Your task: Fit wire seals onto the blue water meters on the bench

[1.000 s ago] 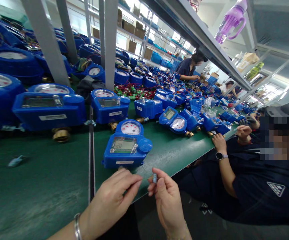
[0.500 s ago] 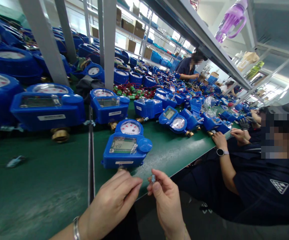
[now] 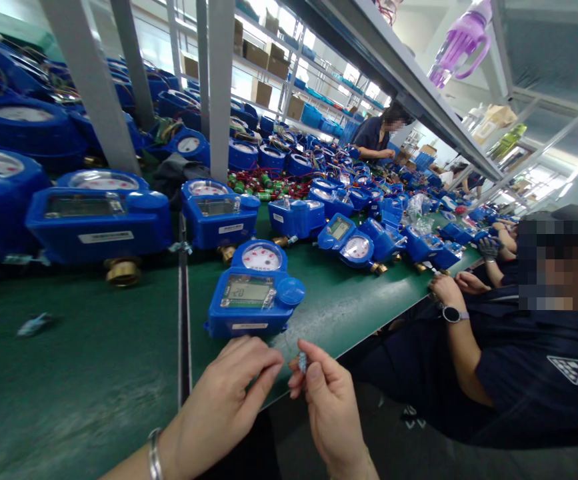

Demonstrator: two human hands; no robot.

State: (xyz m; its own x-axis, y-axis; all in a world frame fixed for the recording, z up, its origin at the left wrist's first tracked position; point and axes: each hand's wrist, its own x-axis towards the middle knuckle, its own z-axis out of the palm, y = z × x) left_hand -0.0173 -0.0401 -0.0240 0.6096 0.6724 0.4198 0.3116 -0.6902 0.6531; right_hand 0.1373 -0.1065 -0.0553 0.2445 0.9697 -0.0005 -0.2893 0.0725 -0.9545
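Note:
My right hand [image 3: 331,397] pinches a small pale-blue plastic piece [image 3: 303,362] between thumb and fingers, above the table's front edge. Just to its left, my left hand [image 3: 229,397] has its fingers drawn together; whatever they may hold is too small or hidden to make out. Directly beyond that hand stands a blue water meter [image 3: 249,327], with a lit display, a round white dial and a blue cap. Its near brass fitting is covered by my left hand. A similar pale-blue piece [image 3: 33,325] lies on the green tabletop at left.
Blue meters [image 3: 99,227] with brass fittings line the table behind. Grey posts [image 3: 221,87] rise between them, near a pile of green battery-like parts [image 3: 263,185]. A seam [image 3: 183,333] splits the green tabletop [image 3: 93,373]. A co-worker [image 3: 533,373] sits close at right, hands at the table edge.
My right hand has shifted slightly left and down with the pale-blue piece; my left hand stays nearly in place. The co-worker's watch-wearing hand has moved right and slightly down.

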